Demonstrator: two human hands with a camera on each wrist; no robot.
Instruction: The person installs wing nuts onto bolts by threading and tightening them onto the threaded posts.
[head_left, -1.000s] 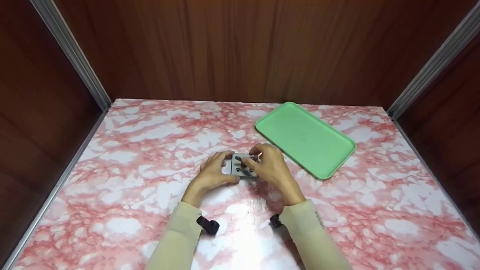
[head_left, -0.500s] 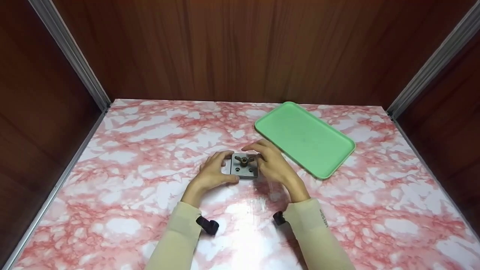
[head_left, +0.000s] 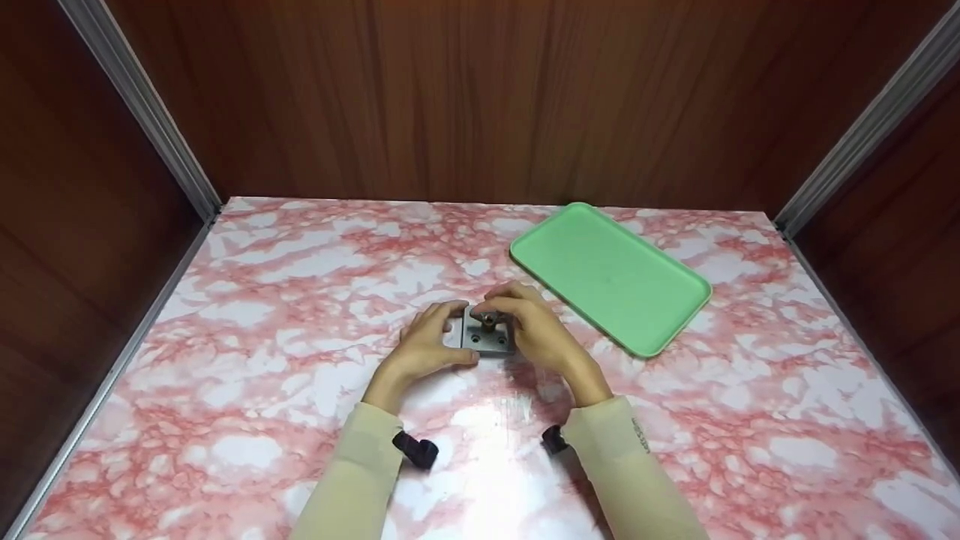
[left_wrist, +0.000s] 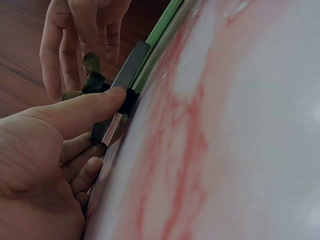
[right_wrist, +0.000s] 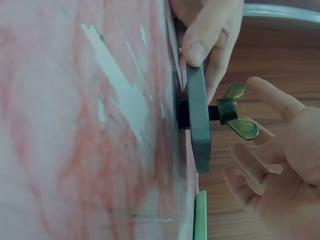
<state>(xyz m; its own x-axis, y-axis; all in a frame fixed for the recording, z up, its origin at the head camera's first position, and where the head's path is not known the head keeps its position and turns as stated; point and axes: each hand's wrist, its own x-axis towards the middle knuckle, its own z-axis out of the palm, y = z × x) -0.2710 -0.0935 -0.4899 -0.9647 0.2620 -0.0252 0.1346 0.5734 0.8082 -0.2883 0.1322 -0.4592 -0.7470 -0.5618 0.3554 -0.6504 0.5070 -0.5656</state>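
A grey metal plate (head_left: 487, 346) with round holes is held at its left side by my left hand (head_left: 426, 349), the thumb on the near edge and the fingers at the far edge. On a threaded bolt above the plate sits a brass-coloured wing nut (right_wrist: 228, 111), its two wings spread. My right hand (head_left: 546, 334) is at the plate's right side with loosely bent fingers. In the right wrist view its index fingertip (right_wrist: 256, 85) is at one wing; whether it touches I cannot tell. A black bolt head (right_wrist: 183, 115) shows beneath the plate.
A light green tray (head_left: 611, 281) lies on the table behind and to the right of my hands. The red-and-white marbled table (head_left: 300, 292) is enclosed by brown wood-grain panels (head_left: 465, 105) at the back and sides.
My right hand pinched the wing nut, let go and drew back to the right, then came back over it with its fingers loose. The wing nut has turned. My left hand stays in place.
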